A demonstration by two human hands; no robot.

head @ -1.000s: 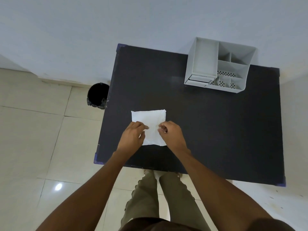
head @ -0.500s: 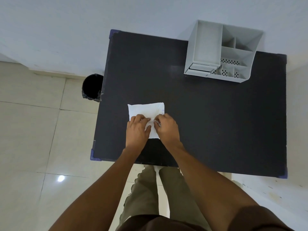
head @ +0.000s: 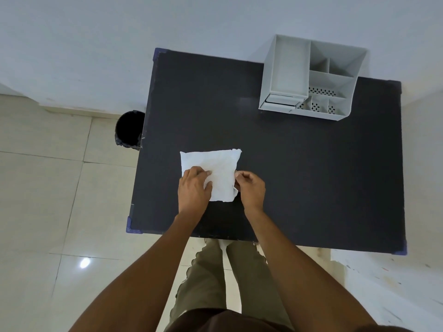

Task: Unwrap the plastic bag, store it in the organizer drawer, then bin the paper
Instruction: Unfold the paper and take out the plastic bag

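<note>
A folded, crumpled white paper (head: 217, 168) lies on the dark table (head: 299, 168) near its front left. My left hand (head: 193, 190) rests on the paper's left part, fingers bent onto it. My right hand (head: 250, 188) pinches the paper's right edge between thumb and fingers. No plastic bag shows; whatever is inside the paper is hidden. The grey desk organizer (head: 309, 77), with its small drawer (head: 281, 101) at the lower left front, stands at the table's far right. The drawer looks closed.
A black waste bin (head: 129, 129) stands on the tiled floor just left of the table, by the white wall. My legs are under the table's front edge.
My hands, which met at the middle of the paper, have parted: the right hand now grips the right edge and the left sits on the left part. The camera view shifted.
</note>
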